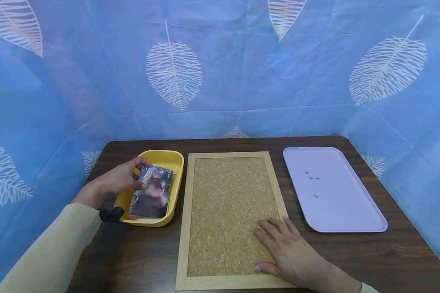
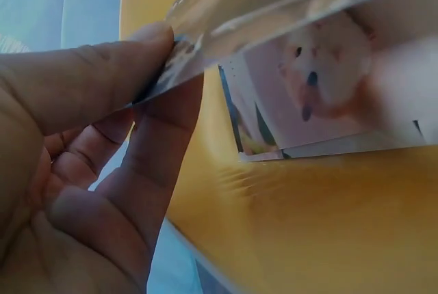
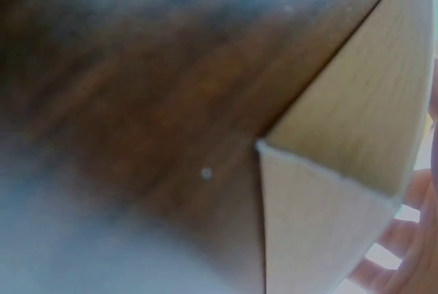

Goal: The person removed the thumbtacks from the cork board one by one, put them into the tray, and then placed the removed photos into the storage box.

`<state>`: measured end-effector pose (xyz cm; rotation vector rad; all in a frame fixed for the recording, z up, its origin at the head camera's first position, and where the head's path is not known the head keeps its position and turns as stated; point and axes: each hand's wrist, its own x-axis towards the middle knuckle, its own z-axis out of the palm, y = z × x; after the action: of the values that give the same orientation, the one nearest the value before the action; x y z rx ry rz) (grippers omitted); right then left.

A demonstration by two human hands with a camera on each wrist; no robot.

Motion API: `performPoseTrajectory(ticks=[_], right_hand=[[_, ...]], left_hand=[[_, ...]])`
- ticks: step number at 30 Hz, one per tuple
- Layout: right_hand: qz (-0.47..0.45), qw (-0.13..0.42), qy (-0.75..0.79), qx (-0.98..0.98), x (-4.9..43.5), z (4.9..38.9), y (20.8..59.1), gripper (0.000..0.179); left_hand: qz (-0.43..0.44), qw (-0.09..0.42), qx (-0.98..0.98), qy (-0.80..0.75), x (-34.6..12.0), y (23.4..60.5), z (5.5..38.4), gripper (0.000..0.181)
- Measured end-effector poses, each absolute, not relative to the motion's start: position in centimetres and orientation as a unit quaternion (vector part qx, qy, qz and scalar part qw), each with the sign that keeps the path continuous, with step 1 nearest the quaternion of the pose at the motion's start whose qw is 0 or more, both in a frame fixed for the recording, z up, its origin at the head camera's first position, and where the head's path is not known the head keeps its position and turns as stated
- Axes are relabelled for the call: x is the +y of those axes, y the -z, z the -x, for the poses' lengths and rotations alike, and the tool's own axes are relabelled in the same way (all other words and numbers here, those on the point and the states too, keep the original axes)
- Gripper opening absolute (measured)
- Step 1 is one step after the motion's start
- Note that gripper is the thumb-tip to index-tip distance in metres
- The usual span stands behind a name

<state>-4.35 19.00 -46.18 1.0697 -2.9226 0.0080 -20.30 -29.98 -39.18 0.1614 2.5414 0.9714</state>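
My left hand (image 1: pixel 121 178) pinches a glossy photo print (image 1: pixel 154 193) by its left edge, between thumb and fingers, inside a yellow tray (image 1: pixel 179 167). The left wrist view has this print tilted up, with another photo (image 2: pixel 328 82) of a pale animal lying under it in the tray. A cork board (image 1: pixel 227 211) with a light wood frame lies flat in the middle of the table. Spread over its lower right side, my right hand (image 1: pixel 293 252) rests with straight fingers. A corner of the wooden frame (image 3: pixel 328 212) fills part of the right wrist view.
To the right of the board lies a lilac tray (image 1: pixel 344 199) with several tiny metallic pieces (image 1: pixel 310 178) on it. Everything stands on a dark wooden table (image 1: pixel 403 240). Blue cloth (image 1: pixel 242 73) with white leaf prints hangs behind and at both sides.
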Motion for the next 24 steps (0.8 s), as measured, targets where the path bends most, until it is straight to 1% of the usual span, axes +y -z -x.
performPoseTrajectory(ticks=[11, 18, 24], right_hand=[[-0.346, 0.033, -0.005, -0.937, 19.1, 4.4, 46.5, 0.085], [-0.344, 0.021, -0.008, -0.939, 19.2, 4.3, 46.7, 0.086], [-0.344, 0.022, -0.007, -0.939, 19.2, 4.3, 46.7, 0.086]], left_hand=[[-0.073, 0.182, 0.944, -0.267, -28.9, 39.8, 20.2, 0.067], [-0.068, 0.184, 0.949, -0.246, -28.5, 39.9, 20.1, 0.068], [-0.061, 0.197, 0.936, -0.286, -28.9, 40.0, 19.9, 0.067]])
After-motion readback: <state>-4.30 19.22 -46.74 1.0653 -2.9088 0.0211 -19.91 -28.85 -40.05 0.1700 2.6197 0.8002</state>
